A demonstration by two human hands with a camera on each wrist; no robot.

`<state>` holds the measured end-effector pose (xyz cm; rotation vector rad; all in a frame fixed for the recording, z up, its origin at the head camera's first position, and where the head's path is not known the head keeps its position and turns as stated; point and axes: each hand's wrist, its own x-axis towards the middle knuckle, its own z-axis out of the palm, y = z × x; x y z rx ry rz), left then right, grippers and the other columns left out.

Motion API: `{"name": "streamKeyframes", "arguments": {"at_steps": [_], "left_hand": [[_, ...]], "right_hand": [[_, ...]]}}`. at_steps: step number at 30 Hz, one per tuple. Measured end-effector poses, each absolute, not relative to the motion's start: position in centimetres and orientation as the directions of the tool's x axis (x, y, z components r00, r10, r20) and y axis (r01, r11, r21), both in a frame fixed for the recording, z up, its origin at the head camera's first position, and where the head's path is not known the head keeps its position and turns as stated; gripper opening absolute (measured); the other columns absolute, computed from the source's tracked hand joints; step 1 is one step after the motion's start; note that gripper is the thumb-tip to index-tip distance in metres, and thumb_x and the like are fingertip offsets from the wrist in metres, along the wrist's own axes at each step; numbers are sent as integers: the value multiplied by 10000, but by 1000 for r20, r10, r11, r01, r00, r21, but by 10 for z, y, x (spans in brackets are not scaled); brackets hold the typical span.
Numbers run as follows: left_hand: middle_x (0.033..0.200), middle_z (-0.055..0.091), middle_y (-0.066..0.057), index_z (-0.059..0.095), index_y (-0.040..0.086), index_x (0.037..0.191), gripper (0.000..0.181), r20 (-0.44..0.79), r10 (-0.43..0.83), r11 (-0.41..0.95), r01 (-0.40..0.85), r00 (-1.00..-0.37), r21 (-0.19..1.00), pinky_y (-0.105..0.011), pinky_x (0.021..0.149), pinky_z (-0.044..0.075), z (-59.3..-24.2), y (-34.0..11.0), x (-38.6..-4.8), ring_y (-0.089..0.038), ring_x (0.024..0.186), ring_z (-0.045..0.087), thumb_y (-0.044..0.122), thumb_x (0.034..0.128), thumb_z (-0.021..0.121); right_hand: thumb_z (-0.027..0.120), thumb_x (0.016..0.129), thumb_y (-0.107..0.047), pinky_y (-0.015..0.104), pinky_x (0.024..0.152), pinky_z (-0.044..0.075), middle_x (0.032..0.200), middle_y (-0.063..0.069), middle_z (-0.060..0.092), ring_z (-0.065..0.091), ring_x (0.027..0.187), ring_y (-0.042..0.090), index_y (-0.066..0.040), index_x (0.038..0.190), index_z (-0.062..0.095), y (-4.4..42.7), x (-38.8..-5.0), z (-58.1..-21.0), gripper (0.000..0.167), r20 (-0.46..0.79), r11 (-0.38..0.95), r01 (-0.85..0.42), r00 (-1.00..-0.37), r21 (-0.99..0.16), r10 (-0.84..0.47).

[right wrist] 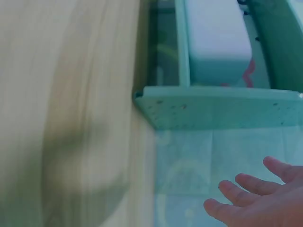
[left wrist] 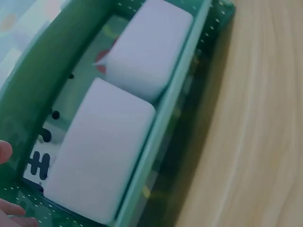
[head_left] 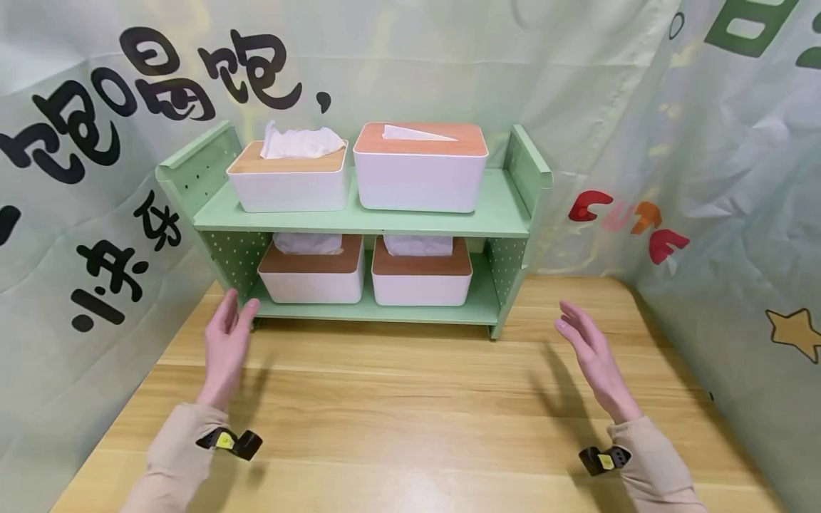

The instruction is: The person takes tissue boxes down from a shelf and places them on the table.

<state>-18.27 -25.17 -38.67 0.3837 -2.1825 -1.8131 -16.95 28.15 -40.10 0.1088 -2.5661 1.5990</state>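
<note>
A green two-tier shelf (head_left: 385, 311) stands at the back of the table. Its top tier bears a white tissue box with a light wooden lid (head_left: 288, 187) and a taller white box (head_left: 420, 174); two brown-lidded tissue boxes (head_left: 311, 285) (head_left: 421, 286) sit below. My left hand (head_left: 224, 349) is held up near the shelf's lower left corner, holding nothing, fingers relaxed. To the right of the shelf, apart from it, my right hand (head_left: 596, 360) hovers over the table, empty, its fingers extended. The right wrist view shows those spread fingers (right wrist: 246, 191) beside the shelf's side panel (right wrist: 222, 109).
The wooden table (head_left: 398, 413) extends in front of the shelf. Printed fabric (head_left: 436, 43) with black characters hangs behind and along both sides. Each sleeve has a small black camera strapped at the wrist.
</note>
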Motion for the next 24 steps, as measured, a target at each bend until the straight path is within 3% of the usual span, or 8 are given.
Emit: {"name": "streamKeyframes", "arguments": {"at_steps": [2, 8, 17, 21, 24], "left_hand": [[1695, 121, -1, 158, 173, 1614, 764, 21, -383, 155, -42, -924, 987, -339, 1308, 132, -381, -251, -183, -175, 1579, 136, 449, 1019, 549], [1702, 106, 10, 136, 180, 1618, 792, 2, -408, 76, -32, -913, 997, -294, 1303, 128, -368, -254, -187, -140, 1580, 132, 442, 1010, 570], [1710, 50, 22, 81, 169, 1620, 797, -43, -433, -165, 32, -901, 986, -198, 1280, 112, -345, -263, -199, -86, 1580, 77, 336, 1021, 579], [1711, 60, 20, 84, 155, 1622, 798, -37, -452, -210, 66, -891, 975, -166, 1268, 126, -334, -267, -205, -66, 1573, 92, 313, 1020, 584], [1711, 45, 33, 85, 159, 1622, 797, -37, -467, -217, 74, -884, 973, -153, 1264, 118, -325, -271, -209, -53, 1571, 81, 311, 1020, 585]], "right_hand": [[431, 1082, -340, -27, 945, 318, 1624, 220, 308, 367, 1445, 278, -33, 1580, 259, 279, -169, -398, 610, 159, 429, -147, -987, -892, -7], [460, 1076, -293, -4, 982, 357, 1607, 227, 331, 418, 1378, 54, -35, 1565, 302, 270, -167, -386, 575, 211, 357, -204, -977, -912, -21], [462, 1075, -262, 26, 1020, 381, 1576, 222, 379, 474, 1331, 8, -63, 1542, 358, 257, -163, -367, 518, 285, 313, -290, -957, -904, -61], [464, 1073, -249, 34, 1026, 387, 1565, 197, 406, 493, 1313, -11, -67, 1533, 374, 252, -163, -360, 503, 310, 300, -316, -948, -900, -71], [472, 1068, -227, 44, 1029, 395, 1533, 109, 462, 511, 1297, -16, -66, 1517, 396, 249, -163, -355, 483, 331, 267, -339, -941, -902, -74]]}}
